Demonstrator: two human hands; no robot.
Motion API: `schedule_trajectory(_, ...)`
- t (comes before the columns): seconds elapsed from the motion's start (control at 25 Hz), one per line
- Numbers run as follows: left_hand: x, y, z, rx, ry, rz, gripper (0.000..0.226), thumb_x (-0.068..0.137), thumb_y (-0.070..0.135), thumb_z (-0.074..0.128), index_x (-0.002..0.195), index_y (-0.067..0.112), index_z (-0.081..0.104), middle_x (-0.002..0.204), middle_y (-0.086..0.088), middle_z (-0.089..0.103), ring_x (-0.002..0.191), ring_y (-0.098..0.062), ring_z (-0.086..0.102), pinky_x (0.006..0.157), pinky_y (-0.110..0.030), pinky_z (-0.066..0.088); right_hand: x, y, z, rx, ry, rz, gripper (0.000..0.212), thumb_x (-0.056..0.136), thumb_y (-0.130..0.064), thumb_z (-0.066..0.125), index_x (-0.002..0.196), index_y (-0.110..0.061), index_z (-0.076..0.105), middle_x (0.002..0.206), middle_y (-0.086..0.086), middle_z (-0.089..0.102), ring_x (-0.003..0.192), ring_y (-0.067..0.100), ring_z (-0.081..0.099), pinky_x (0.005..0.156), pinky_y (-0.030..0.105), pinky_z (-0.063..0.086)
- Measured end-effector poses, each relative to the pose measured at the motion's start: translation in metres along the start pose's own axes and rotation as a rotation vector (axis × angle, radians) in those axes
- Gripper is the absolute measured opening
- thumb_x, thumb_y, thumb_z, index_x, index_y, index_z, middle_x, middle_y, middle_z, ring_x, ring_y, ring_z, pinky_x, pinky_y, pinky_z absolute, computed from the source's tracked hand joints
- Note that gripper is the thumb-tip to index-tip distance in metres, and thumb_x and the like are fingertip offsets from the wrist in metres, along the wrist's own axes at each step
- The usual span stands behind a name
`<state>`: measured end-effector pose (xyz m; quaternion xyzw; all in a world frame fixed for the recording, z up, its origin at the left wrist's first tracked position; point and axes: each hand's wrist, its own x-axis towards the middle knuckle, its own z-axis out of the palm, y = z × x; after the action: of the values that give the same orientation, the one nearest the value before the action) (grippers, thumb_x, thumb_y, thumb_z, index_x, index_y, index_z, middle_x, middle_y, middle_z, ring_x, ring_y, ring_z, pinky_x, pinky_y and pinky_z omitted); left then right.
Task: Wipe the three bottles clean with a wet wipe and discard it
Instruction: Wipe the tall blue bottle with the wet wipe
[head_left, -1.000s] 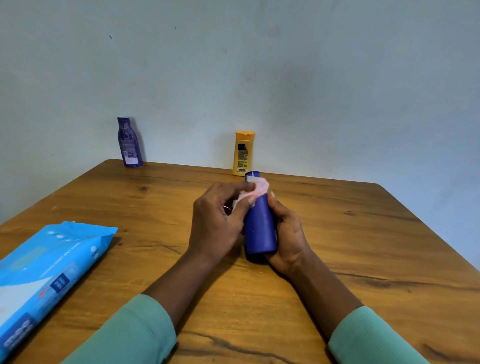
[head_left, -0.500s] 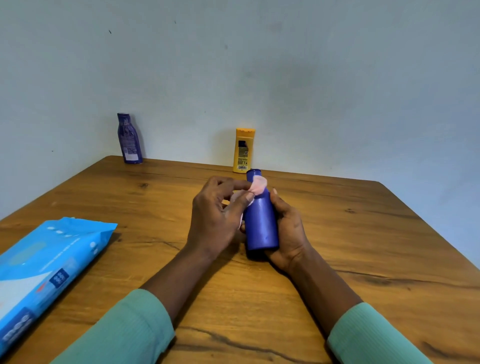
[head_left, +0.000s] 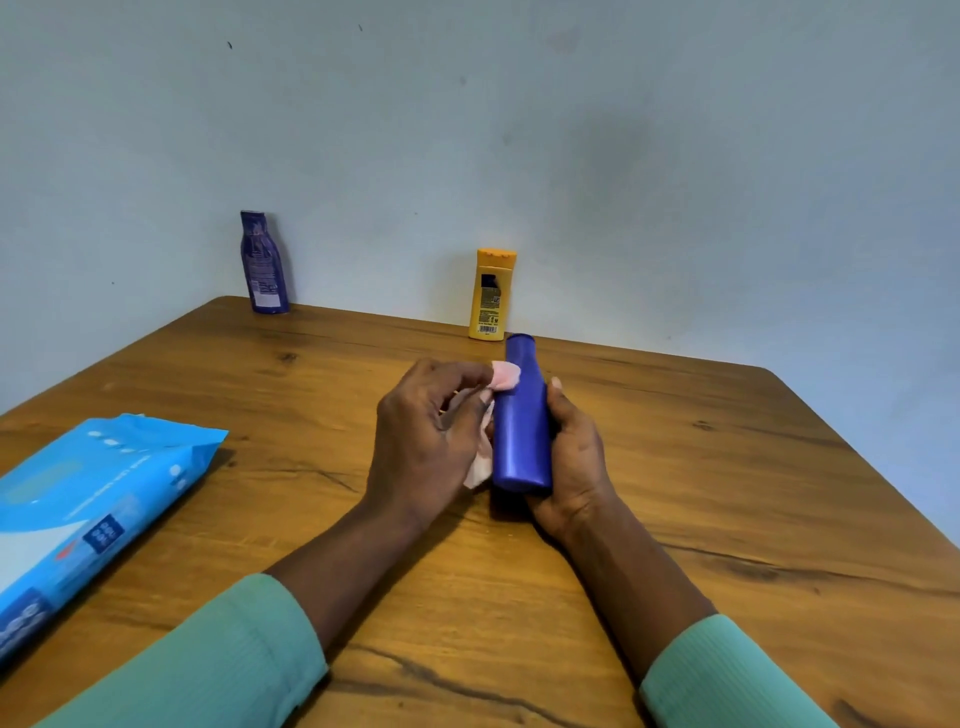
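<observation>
My right hand (head_left: 574, 457) grips a plain blue bottle (head_left: 521, 421), tilted with its cap pointing away from me, above the middle of the wooden table (head_left: 727, 493). My left hand (head_left: 426, 441) pinches a pale pink wet wipe (head_left: 503, 376) against the bottle's left shoulder; more of the wipe hangs below my fingers beside the bottle's base. A purple bottle (head_left: 262, 262) stands upright at the table's far left corner by the wall. A yellow bottle (head_left: 492, 294) stands upright at the far edge, just behind the blue one.
A light blue pack of wet wipes (head_left: 88, 514) lies flat on the table at the left, near its edge. A pale wall runs close behind the table. The table's right corner is rounded.
The wipe and my left fingers have slid from the bottle's cap down to its left shoulder, baring the cap. The bottle has tilted slightly more upright in my right hand.
</observation>
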<state>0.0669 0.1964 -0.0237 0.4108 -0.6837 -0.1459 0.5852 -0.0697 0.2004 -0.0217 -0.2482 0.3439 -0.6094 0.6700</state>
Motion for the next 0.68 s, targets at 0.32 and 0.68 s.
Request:
schedule_trajectory(0.32,-0.021,0.015,0.0,-0.008,-0.27,0.067,0.019,0.094,0.022,0.076,0.111,0.025,0.082,0.105,0.008,0.068,0.104,-0.009,0.066,0.083,-0.022,0.056,0.008,-0.005,-0.012,0.197,-0.044,0.006,0.067,0.094,-0.065,0.056,0.108,-0.001,0.071,0.092,0.013,0.071,0.08,0.025,0.068,0.084,0.043,0.056)
schedule_trajectory(0.68,-0.031,0.019,0.017,-0.076,-0.192,-0.196,0.013,0.089,0.025,0.081,0.101,0.031,0.082,0.101,0.015,0.074,0.097,0.0,0.069,0.076,-0.011,0.053,0.007,-0.006,-0.006,0.271,0.056,-0.025,0.048,0.097,-0.054,0.059,0.105,-0.008,0.066,0.078,0.011,0.062,0.07,0.02,0.058,0.071,0.035,0.05)
